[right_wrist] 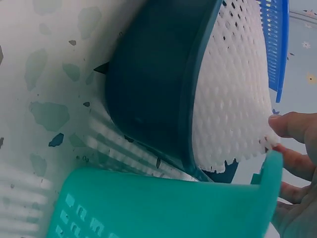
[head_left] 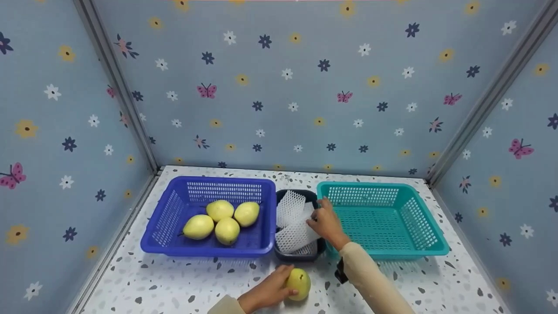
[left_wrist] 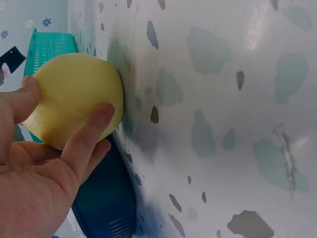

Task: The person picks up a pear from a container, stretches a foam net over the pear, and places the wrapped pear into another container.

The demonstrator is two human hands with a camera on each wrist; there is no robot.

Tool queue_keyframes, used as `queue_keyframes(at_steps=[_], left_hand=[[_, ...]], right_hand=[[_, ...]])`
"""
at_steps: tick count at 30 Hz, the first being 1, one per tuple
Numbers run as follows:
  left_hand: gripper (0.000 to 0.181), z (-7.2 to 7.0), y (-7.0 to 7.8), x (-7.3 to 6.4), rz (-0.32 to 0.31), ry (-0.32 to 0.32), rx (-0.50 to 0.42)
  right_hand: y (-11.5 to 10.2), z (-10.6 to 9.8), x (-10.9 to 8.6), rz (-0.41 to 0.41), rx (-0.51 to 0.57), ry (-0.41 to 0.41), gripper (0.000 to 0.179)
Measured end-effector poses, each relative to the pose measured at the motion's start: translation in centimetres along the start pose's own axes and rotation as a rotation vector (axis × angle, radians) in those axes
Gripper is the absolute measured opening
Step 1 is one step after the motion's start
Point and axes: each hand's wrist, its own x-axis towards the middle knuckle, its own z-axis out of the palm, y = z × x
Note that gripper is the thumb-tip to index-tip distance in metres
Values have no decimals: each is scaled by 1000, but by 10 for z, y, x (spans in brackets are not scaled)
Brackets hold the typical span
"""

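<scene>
A yellow-green pear rests on the speckled table near the front. My left hand holds it from the left side; in the left wrist view the thumb and fingers curl round the pear. Behind it stands a dark oval tub with several white foam fruit nets inside. At the tub's right side my right hand pinches the edge of one foam net between thumb and index finger, as the right wrist view shows. The other fingers are beside the teal basket's rim.
A blue basket on the left contains several yellow pears. To the right of the tub stands a teal basket with slotted walls. Flower-patterned panels enclose the table at the back and both sides.
</scene>
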Motion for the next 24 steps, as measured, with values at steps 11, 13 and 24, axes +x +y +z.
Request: queue_keyframes(at_steps=[11, 13, 24], left_hand=[[69, 1, -1, -1, -1, 6, 6], [69, 1, -1, 0, -2, 2, 5], [68, -1, 0, 1, -11, -13, 1]], right_hand=[[-7, -2, -5, -19, 106, 55, 8], [-9, -4, -4, -3, 204, 19, 5], [-18, -25, -3, -42, 451, -23, 4]])
